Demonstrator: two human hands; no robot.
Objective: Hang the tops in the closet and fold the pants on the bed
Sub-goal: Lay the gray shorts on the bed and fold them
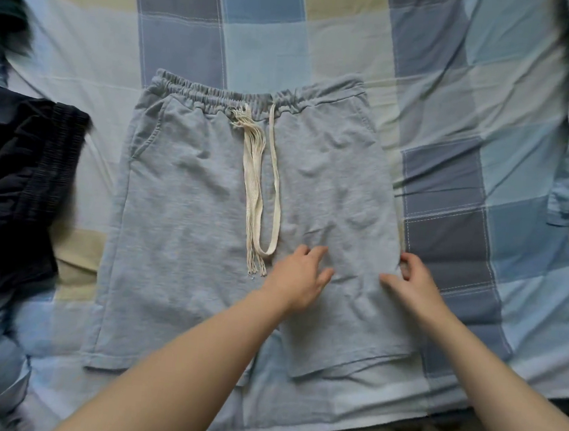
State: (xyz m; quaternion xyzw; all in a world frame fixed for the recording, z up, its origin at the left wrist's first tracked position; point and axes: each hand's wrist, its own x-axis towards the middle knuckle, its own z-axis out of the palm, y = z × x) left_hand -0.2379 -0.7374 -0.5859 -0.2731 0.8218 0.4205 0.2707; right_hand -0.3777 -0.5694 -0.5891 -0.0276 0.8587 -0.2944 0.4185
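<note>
On grey shorts (208, 208): left hand (300, 277) flat, fingers spread; right hand (415, 281) pinching side edge.

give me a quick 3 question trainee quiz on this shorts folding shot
1. True or false: the grey shorts lie spread flat on the checked bedspread with the waistband at the far end.
2. Which hand is at the outer edge of the shorts' leg? A) left hand B) right hand C) neither
3. Fill in: the cream ______ trails from the waistband down the front of the shorts.

Key
1. True.
2. B. The right hand's fingers curl at the side edge of the leg, while the left hand rests with spread fingers on the fabric nearer the middle.
3. Drawstring. A dark garment lies apart, to the left of the shorts.
</note>
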